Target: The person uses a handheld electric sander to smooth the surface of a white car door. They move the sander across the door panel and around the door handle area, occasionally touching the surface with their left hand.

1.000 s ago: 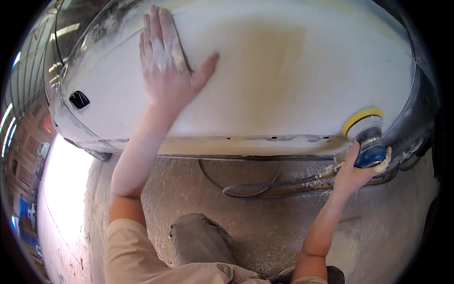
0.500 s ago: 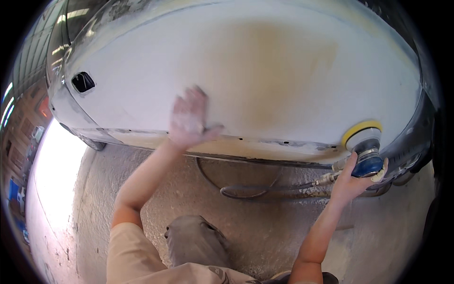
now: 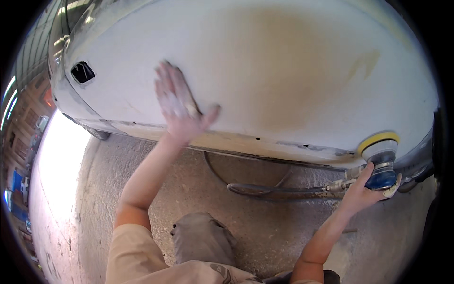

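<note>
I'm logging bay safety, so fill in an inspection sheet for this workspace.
Surface: pale panel with brown patch and dark opening.
Job's things: sander, its yellow-edged pad by the panel; contact unclear.
Clutter: thin dark line on the floor; object or mark unclear.
Grips: left grip open, palm toward the panel, blurred; right grip around the sander.
Cables: hose loops below the panel and runs to the sander.
Surroundings: bright patch at left; blue things farther left, too small to tell.

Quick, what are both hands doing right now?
Left hand: open, palm toward the pale car panel, holding no tool.
Right hand: closed around the blue sander.
</note>
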`<action>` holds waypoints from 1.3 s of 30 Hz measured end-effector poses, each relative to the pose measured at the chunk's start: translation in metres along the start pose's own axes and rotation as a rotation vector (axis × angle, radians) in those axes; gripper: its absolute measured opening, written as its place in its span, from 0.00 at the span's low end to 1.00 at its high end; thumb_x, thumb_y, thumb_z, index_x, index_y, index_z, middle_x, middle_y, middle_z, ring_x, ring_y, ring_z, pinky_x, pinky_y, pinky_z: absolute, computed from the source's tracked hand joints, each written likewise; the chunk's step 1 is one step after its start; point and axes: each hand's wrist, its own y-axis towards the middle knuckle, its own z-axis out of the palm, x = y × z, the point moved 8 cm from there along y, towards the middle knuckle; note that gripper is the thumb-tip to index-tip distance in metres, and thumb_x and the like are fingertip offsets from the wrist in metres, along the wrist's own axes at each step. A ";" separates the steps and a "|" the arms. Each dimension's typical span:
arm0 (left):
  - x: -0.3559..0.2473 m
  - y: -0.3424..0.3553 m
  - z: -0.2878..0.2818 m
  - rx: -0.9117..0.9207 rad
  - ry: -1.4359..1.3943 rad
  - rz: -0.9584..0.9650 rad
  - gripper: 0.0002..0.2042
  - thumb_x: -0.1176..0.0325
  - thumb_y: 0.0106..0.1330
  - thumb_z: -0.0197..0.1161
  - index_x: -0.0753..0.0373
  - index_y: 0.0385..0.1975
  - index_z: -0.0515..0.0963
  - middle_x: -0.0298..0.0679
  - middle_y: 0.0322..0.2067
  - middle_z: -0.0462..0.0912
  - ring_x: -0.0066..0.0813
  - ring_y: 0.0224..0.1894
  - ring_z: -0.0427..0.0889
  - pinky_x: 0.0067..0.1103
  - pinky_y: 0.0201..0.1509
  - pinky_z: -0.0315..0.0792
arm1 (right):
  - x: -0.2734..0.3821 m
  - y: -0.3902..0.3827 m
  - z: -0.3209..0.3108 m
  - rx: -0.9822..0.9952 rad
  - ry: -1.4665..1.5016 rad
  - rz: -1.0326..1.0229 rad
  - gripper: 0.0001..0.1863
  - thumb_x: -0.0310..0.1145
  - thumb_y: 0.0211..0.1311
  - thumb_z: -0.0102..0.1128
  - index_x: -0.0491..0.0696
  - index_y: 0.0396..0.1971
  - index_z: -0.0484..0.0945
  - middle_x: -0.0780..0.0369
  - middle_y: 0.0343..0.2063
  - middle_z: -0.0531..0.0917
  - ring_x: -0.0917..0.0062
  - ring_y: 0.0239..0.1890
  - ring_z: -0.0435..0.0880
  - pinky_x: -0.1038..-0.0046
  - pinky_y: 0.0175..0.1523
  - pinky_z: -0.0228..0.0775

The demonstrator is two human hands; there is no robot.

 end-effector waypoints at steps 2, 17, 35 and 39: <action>-0.017 -0.051 0.017 0.098 0.006 0.037 0.51 0.34 0.60 0.58 0.80 0.67 0.57 0.72 0.67 0.58 0.74 0.69 0.58 0.57 0.68 0.54 | 0.005 0.001 0.001 0.003 -0.029 -0.023 0.42 0.28 0.59 0.71 0.37 0.67 0.55 0.47 0.62 0.62 0.58 0.63 0.66 0.59 0.65 0.65; -0.044 0.120 0.000 -0.077 0.047 0.118 0.54 0.38 0.56 0.64 0.80 0.70 0.52 0.71 0.69 0.53 0.70 0.72 0.53 0.52 0.70 0.54 | -0.007 0.001 0.002 -0.025 0.133 0.181 0.44 0.26 0.56 0.72 0.37 0.68 0.54 0.47 0.63 0.62 0.58 0.64 0.67 0.60 0.65 0.68; -0.051 0.063 0.002 0.164 -0.010 0.288 0.49 0.40 0.54 0.65 0.74 0.67 0.62 0.63 0.68 0.62 0.60 0.71 0.61 0.48 0.71 0.56 | 0.010 -0.006 0.004 -0.081 0.087 0.051 0.42 0.29 0.55 0.76 0.37 0.64 0.59 0.48 0.60 0.68 0.59 0.58 0.74 0.61 0.59 0.76; 0.014 0.067 -0.011 0.033 0.037 0.220 0.51 0.41 0.56 0.62 0.77 0.70 0.53 0.68 0.69 0.56 0.67 0.71 0.57 0.51 0.71 0.54 | 0.022 -0.010 0.005 -0.094 0.129 0.120 0.41 0.29 0.55 0.76 0.38 0.64 0.59 0.48 0.59 0.68 0.60 0.58 0.74 0.62 0.60 0.75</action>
